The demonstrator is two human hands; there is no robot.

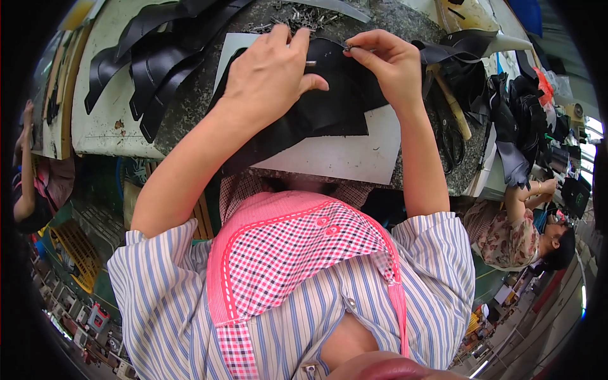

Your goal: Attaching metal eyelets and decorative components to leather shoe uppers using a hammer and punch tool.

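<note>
A black leather piece (335, 104) lies over a white sheet (364, 155) on a dark speckled stone slab (421, 158). My left hand (269, 76) is over the left part of the leather, fingers bent and thumb apart. Between its thumb and forefinger juts the end of a short metal rod (310, 63); the rest is hidden under the hand. At the leather's far edge my right hand (392, 66) pinches a small dark metal piece (346, 49) between thumb and forefinger. Small grey metal bits (297, 18) are heaped beyond my left fingertips.
Black curved leather pieces (155, 60) overlap at the left of the table. To the right lie black scissors (451, 136), a wooden-handled tool (453, 104) and stacked black leather (513, 114). A co-worker (522, 234) sits at the right; another person's arm (25, 158) shows at far left.
</note>
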